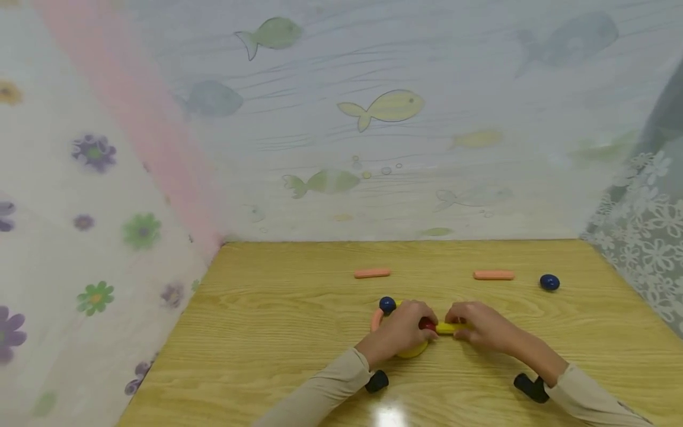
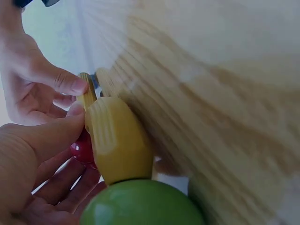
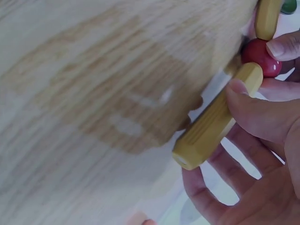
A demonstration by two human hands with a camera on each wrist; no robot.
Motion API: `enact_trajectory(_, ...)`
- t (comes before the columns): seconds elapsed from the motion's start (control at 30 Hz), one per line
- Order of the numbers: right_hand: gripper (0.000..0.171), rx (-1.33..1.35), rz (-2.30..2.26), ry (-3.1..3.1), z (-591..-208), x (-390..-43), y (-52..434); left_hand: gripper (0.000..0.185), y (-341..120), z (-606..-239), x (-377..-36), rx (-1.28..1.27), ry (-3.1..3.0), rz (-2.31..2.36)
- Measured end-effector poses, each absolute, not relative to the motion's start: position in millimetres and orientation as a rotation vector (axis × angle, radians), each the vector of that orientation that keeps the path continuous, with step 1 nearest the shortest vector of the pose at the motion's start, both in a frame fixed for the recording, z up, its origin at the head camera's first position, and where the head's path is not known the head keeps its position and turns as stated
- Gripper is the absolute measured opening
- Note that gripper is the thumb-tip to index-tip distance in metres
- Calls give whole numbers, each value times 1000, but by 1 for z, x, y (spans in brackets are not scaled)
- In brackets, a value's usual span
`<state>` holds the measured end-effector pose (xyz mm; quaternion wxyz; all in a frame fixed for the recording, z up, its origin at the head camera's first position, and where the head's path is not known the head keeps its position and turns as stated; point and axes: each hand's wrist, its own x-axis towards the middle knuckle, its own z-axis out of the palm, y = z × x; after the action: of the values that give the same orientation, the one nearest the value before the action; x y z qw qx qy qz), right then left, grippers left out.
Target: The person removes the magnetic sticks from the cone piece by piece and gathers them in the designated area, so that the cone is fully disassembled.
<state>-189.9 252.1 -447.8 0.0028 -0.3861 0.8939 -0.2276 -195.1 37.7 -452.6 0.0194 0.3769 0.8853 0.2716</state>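
My left hand (image 1: pixel 408 326) pinches a glossy red ball (image 3: pixel 261 57) between thumb and fingers. With thumb and fingertips, my right hand (image 1: pixel 482 326) grips a ridged yellow stick (image 3: pixel 213 122), one end of which meets the ball. A second yellow stick (image 3: pixel 267 18) meets the ball's other side, and in the left wrist view a yellow piece (image 2: pixel 119 140) joins a green ball (image 2: pixel 143 206). Beside the left hand in the head view, a dark blue ball (image 1: pixel 387 305) adjoins a curved orange stick (image 1: pixel 376 320). The left hand hides part of this assembly from above.
Two straight orange sticks, a left one (image 1: pixel 372 273) and a right one (image 1: pixel 493 275), lie farther back on the wooden table (image 1: pixel 267 332). Another dark blue ball (image 1: pixel 549 282) sits to their right. A fish-printed curtain (image 1: pixel 331 136) stands behind the table.
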Motion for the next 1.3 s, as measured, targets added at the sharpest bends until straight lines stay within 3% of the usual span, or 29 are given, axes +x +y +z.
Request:
enact_trajectory(0.43, 18, -1080, -584, 2830, -438, -191, 271, 19, 34, -448, -192, 1108, 2762, 783)
enact_trajectory(0.7, 17, -1129, -754, 2862, -438, -211, 275, 20, 29, -450, -191, 1152, 2778, 732)
enact_trajectory(1.3, 17, -928, -846, 2883, -446, -253, 258, 24, 26, -454, -188, 1180, 2803, 748)
